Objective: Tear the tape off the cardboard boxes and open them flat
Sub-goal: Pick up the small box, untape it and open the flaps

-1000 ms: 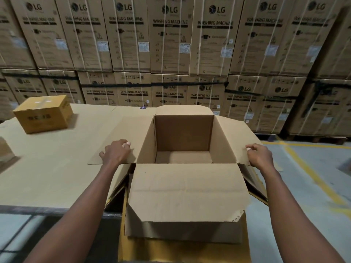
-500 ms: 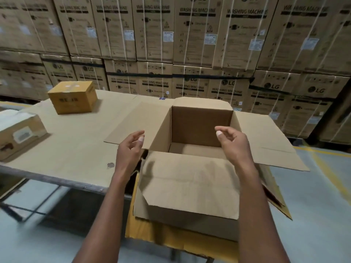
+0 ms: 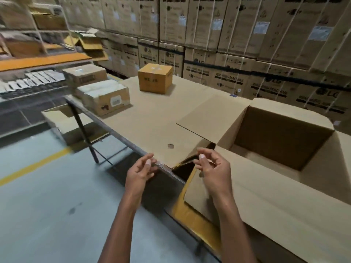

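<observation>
A large brown cardboard box (image 3: 281, 133) stands open on the table's right end, its flaps spread outward; the left flap (image 3: 209, 118) lies flat and the near flap (image 3: 266, 196) hangs over the table edge. My left hand (image 3: 139, 172) and my right hand (image 3: 212, 171) hover close together at the table's front edge, left of the box, touching neither box nor table. The fingers of both are loosely curled. A faint clear smear hangs under the right fingers; I cannot tell whether it is tape. A small sealed yellow box (image 3: 154, 80) sits at the far side.
The table (image 3: 152, 118) is covered with cardboard sheet. Two taped boxes (image 3: 106, 99) stand at its left end. Yellow cardboard (image 3: 190, 211) hangs below the open box. A metal rack (image 3: 38, 61) stands left, washing-machine cartons (image 3: 228, 35) are stacked behind, and the grey floor has a yellow line (image 3: 34, 166).
Both hands let go of the side flaps and came together in front of me. My view swung left, so the open box now sits at the right.
</observation>
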A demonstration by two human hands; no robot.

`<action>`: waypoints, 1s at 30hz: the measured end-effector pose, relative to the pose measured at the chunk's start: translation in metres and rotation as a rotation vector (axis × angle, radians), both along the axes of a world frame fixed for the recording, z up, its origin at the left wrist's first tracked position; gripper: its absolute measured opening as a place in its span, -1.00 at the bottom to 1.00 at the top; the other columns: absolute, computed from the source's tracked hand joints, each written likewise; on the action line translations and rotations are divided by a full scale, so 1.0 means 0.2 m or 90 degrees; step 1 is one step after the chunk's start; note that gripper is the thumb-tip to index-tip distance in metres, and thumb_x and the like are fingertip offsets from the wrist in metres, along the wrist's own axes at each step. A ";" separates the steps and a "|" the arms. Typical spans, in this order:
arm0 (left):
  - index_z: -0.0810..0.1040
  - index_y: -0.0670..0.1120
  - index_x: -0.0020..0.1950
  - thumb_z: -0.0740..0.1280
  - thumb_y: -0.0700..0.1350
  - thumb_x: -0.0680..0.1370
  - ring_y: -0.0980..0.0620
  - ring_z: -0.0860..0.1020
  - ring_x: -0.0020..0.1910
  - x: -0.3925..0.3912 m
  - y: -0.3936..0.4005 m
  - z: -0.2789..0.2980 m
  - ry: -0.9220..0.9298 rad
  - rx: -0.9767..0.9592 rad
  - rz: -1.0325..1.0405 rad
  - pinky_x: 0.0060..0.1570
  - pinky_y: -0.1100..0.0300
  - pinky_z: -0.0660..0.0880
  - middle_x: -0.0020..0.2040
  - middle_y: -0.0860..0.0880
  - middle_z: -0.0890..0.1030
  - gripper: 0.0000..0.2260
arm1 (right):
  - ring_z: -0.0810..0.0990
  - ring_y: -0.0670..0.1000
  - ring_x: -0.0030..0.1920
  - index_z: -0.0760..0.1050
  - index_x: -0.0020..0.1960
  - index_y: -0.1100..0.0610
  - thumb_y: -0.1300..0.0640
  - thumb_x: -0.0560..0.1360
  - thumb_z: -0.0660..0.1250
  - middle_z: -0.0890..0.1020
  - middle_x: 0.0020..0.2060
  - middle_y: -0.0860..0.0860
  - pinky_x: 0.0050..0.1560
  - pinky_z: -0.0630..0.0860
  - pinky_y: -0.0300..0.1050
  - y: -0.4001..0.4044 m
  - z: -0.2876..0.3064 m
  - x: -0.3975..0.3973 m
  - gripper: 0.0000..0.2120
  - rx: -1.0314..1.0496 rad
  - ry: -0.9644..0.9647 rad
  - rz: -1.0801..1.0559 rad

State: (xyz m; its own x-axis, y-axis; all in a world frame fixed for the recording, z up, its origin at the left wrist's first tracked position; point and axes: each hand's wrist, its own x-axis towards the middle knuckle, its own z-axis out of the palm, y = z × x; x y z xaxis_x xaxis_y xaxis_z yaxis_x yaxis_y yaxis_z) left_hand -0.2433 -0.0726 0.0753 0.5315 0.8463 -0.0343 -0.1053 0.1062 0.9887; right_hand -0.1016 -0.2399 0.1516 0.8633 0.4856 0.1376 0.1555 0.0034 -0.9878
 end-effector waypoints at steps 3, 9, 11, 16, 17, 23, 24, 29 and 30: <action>0.64 0.06 0.30 0.27 -0.09 0.71 -0.09 0.67 0.13 -0.08 0.11 -0.03 0.016 -0.009 0.018 0.11 0.05 0.58 0.16 -0.01 0.73 -0.77 | 0.73 -0.08 -0.03 0.66 0.20 -0.02 0.18 0.67 0.31 0.71 0.03 -0.11 -0.02 0.68 -0.15 0.18 -0.10 -0.06 -0.78 -0.034 0.024 0.079; 0.66 0.14 0.27 0.28 -0.05 0.71 -0.05 0.69 0.12 -0.18 0.44 -0.09 0.070 -0.003 0.014 0.14 0.04 0.60 0.13 0.03 0.74 -0.78 | 0.72 0.01 -0.14 0.64 0.03 -0.14 0.22 0.63 0.35 0.72 -0.03 -0.10 -0.09 0.69 -0.10 0.64 -0.29 -0.11 -0.75 -0.093 0.032 0.133; 0.66 0.15 0.27 0.28 -0.05 0.71 -0.04 0.70 0.12 -0.19 0.57 -0.10 0.084 -0.010 0.016 0.14 0.05 0.60 0.12 0.05 0.74 -0.78 | 0.71 -0.02 -0.17 0.65 0.01 -0.13 0.21 0.62 0.36 0.73 -0.06 -0.11 -0.04 0.70 0.01 0.78 -0.35 -0.12 -0.76 -0.112 0.046 0.128; 0.66 0.12 0.26 0.28 -0.06 0.71 -0.01 0.71 0.10 -0.19 0.84 -0.16 0.094 -0.040 0.020 0.17 0.03 0.61 0.12 0.05 0.74 -0.79 | 0.70 -0.08 -0.15 0.66 0.00 -0.15 0.20 0.59 0.39 0.74 -0.08 -0.18 0.07 0.68 0.08 1.05 -0.51 -0.10 -0.76 -0.153 0.065 0.097; 0.66 0.11 0.26 0.28 -0.07 0.71 -0.02 0.71 0.10 -0.19 0.88 -0.18 0.096 -0.050 0.017 0.18 0.02 0.61 0.12 0.04 0.74 -0.79 | 0.69 -0.07 -0.15 0.67 -0.01 -0.15 0.21 0.59 0.39 0.74 -0.09 -0.20 0.07 0.68 0.08 1.09 -0.53 -0.09 -0.75 -0.162 0.067 0.090; 0.66 0.06 0.27 0.29 -0.09 0.71 -0.08 0.70 0.11 -0.07 1.08 -0.28 0.105 -0.097 -0.008 0.20 -0.01 0.62 0.10 0.01 0.75 -0.79 | 0.70 -0.07 -0.14 0.66 -0.01 -0.15 0.22 0.58 0.38 0.73 -0.07 -0.17 0.06 0.67 0.09 1.32 -0.65 0.06 -0.75 -0.218 0.066 0.073; 0.67 0.05 0.26 0.29 -0.09 0.70 -0.08 0.70 0.10 -0.04 1.12 -0.29 0.108 -0.104 -0.009 0.20 -0.02 0.62 0.09 0.01 0.75 -0.79 | 0.71 -0.03 -0.08 0.67 -0.01 -0.15 0.20 0.58 0.39 0.73 -0.07 -0.17 0.07 0.67 0.09 1.37 -0.67 0.09 -0.76 -0.224 0.067 0.072; 0.68 0.02 0.23 0.30 -0.10 0.70 -0.04 0.71 0.03 0.18 1.43 -0.33 0.118 -0.101 -0.016 0.16 -0.01 0.61 0.06 -0.03 0.75 -0.81 | 0.71 -0.11 -0.17 0.66 0.04 -0.12 0.19 0.61 0.37 0.72 -0.02 -0.09 0.00 0.67 0.00 1.65 -0.77 0.31 -0.79 -0.218 0.092 0.073; 0.67 0.02 0.23 0.31 -0.10 0.69 -0.02 0.71 0.02 0.22 1.50 -0.34 0.123 -0.100 -0.018 0.14 0.01 0.62 0.06 -0.03 0.75 -0.82 | 0.70 -0.14 -0.23 0.65 0.05 -0.10 0.19 0.62 0.36 0.71 0.00 -0.07 -0.04 0.66 -0.05 1.71 -0.78 0.36 -0.80 -0.214 0.098 0.074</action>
State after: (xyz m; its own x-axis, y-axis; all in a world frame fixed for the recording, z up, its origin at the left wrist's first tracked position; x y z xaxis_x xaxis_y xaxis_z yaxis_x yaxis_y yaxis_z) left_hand -0.1996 0.2270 0.0074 0.5251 0.8077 -0.2680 0.0897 0.2606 0.9613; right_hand -0.0294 0.1031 -0.0041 0.7976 0.5780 -0.1724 0.0233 -0.3151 -0.9488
